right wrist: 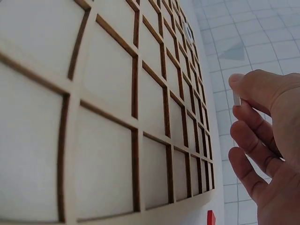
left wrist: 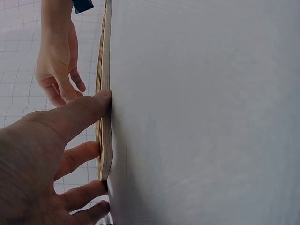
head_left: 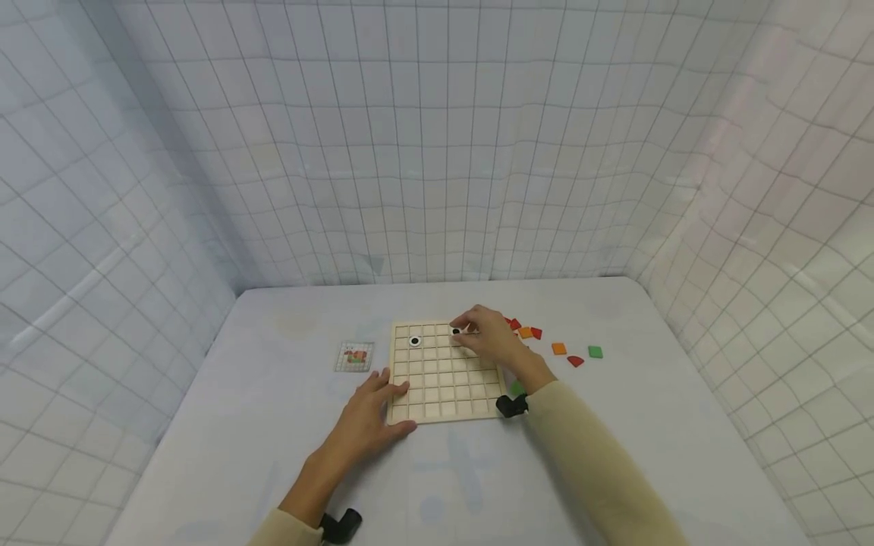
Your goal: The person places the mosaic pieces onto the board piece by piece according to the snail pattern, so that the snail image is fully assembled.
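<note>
A wooden grid board (head_left: 447,379) lies on the table, with a white piece bearing a black dot (head_left: 415,341) in its upper left part. My right hand (head_left: 488,334) pinches a second such piece (head_left: 456,331) between thumb and forefinger over the board's upper right part; in the right wrist view the hand (right wrist: 267,126) holds this thin piece (right wrist: 236,98) edge-on. My left hand (head_left: 369,417) rests at the board's lower left corner, fingers spread. In the left wrist view, that hand (left wrist: 61,150) touches the board's edge (left wrist: 107,136) with its thumb and fingers.
Left of the board lies a small picture card (head_left: 354,356). Several loose pieces lie to the right, among them an orange square (head_left: 559,349), a red piece (head_left: 576,362) and a green square (head_left: 595,352). Another green piece (head_left: 517,387) is beside the right wrist. Gridded cloth (head_left: 437,152) surrounds the table.
</note>
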Motion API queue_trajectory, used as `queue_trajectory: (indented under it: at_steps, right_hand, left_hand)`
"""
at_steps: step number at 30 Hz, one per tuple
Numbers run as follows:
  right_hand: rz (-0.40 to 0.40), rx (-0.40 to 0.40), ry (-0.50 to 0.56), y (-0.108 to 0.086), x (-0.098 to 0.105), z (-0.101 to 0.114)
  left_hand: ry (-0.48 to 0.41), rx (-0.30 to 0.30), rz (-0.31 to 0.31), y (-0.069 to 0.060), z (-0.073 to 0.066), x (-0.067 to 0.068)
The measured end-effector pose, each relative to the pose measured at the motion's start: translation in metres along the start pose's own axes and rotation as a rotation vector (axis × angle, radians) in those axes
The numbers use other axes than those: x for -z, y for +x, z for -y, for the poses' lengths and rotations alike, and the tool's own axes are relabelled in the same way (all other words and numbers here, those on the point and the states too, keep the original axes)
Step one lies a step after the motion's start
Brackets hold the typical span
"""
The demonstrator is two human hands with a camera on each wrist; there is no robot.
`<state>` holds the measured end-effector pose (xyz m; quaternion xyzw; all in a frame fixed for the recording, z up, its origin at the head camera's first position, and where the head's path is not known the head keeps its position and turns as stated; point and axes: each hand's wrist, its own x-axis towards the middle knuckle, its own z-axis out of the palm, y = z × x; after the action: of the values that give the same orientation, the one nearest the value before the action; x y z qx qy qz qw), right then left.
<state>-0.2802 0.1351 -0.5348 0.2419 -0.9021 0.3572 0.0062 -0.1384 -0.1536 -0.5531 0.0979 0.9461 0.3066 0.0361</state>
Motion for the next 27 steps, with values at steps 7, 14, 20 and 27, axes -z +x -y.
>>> queue_trajectory:
  at_steps: [7, 14, 20, 27]
  right_hand:
    - [0.026, 0.006, -0.011, 0.004, -0.013, 0.005]
    - [0.026, 0.011, -0.008, 0.015, -0.014, 0.013]
    - [0.047, -0.030, -0.016, 0.021, -0.018, 0.015]
    - [0.050, -0.041, -0.012, 0.023, -0.028, 0.015]
  left_hand:
    - [0.021, -0.003, -0.003, -0.002, 0.002, -0.001]
    - [0.011, -0.019, -0.019, 0.002, 0.001, 0.002]
    - [-0.002, -0.015, -0.014, 0.003, 0.002, 0.002]
    - [-0.011, -0.016, -0.018, 0.001, 0.002, -0.002]
